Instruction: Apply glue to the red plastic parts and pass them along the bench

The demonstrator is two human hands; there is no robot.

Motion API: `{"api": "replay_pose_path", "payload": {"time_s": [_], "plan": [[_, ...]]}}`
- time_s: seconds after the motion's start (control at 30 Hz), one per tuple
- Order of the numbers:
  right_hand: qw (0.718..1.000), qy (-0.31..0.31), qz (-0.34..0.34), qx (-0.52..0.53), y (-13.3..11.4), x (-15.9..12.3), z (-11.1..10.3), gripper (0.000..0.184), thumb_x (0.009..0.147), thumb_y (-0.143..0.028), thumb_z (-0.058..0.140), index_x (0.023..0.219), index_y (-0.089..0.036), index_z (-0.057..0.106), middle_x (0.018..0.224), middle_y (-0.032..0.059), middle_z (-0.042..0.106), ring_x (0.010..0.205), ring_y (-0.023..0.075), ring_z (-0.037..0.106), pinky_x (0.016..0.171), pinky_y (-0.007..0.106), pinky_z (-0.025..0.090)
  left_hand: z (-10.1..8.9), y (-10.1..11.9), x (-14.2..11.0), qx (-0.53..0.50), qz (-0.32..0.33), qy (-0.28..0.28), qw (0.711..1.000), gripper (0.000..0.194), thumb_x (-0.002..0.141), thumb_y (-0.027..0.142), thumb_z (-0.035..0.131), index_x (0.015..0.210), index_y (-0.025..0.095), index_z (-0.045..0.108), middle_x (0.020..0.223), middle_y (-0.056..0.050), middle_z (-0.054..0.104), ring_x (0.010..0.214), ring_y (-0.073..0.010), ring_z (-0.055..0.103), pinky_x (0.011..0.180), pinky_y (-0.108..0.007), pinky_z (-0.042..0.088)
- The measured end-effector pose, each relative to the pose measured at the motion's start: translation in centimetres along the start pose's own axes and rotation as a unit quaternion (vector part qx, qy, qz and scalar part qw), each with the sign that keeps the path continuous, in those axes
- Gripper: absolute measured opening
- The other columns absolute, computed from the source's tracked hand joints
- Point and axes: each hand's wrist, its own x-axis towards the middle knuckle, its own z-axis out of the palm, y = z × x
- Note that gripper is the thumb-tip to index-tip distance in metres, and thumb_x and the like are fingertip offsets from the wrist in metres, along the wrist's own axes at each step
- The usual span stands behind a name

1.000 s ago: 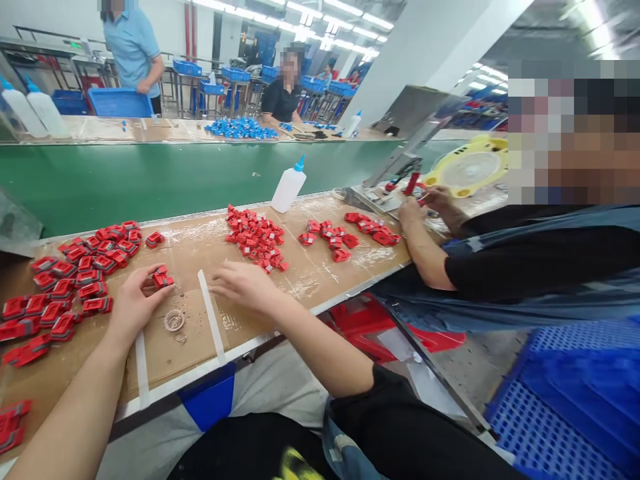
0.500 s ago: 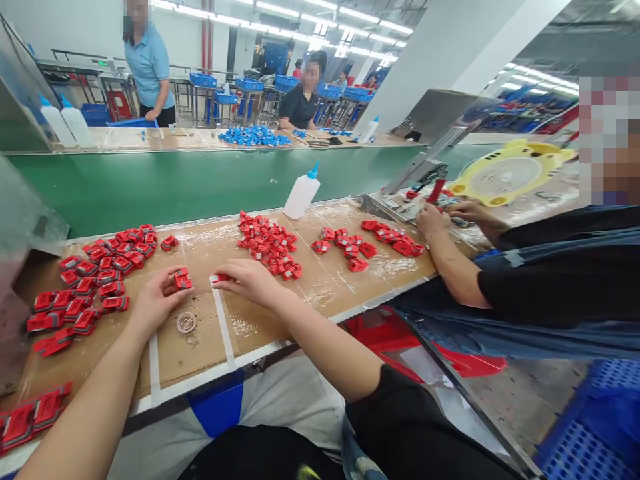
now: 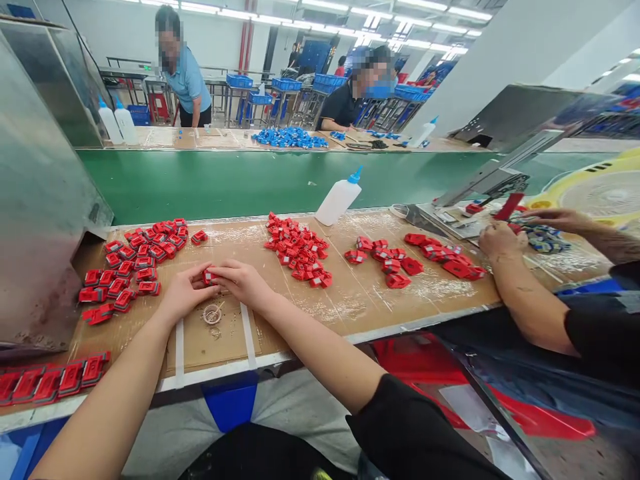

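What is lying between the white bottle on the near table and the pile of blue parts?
A green surface lies between the white bottle and the pile of blue parts; the head view shows it.

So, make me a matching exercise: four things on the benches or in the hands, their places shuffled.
1. small red plastic part
2. heap of small blue parts
3. small round cup
4. row of red-and-grey parts

A. between white tape strips
B. lower left of view
C. at fingertips of left hand and right hand
D. beyond green belt

1-C, 2-D, 3-A, 4-B
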Motion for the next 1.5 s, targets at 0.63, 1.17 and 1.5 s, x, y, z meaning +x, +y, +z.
{"api": "replay_pose_path", "payload": {"time_s": [0.63,1.17,1.5], "plan": [[0.931,-0.065,0.127,0.337,0.2,0.5,-0.2,0.057,0.103,-0.044,0.053,0.156,-0.025,0.042,0.149,0.0107,0.056,0.134,0.0214,0.055,0.117,0.043,0.043,1.0,0.4,-0.2,-0.001,0.095,0.025,0.995,0.061,0.077,0.040,0.084,0.130,0.017,0.065,0.125,-0.012,0.073,0.116,-0.0290,0.070,0.105,-0.046,0.055],[0.967,-0.025,0.028,0.253,-1.0,1.7,-1.0,0.074,0.088,-0.046,0.075,0.152,-0.022,0.046,0.140,0.0120,0.062,0.120,0.0217,0.064,0.109,0.037,0.049,1.1,2.1,-1.1,0.010,0.130,0.062,0.990,0.067,0.073,0.050,0.086,0.130,0.018,0.066,0.123,-0.013,0.075,0.117,-0.0319,0.070,0.105,-0.046,0.055],[0.983,-0.031,-0.128,0.128,-10.6,0.0,-8.7,0.051,0.100,-0.036,0.060,0.149,-0.024,0.049,0.143,0.0118,0.060,0.131,0.0220,0.059,0.107,0.032,0.049,1.5,6.7,-8.6,0.033,0.123,0.069,0.989,0.078,0.059,0.067,0.088,0.124,0.027,0.069,0.116,-0.008,0.075,0.101,-0.0294,0.072,0.085,-0.039,0.061]]}}
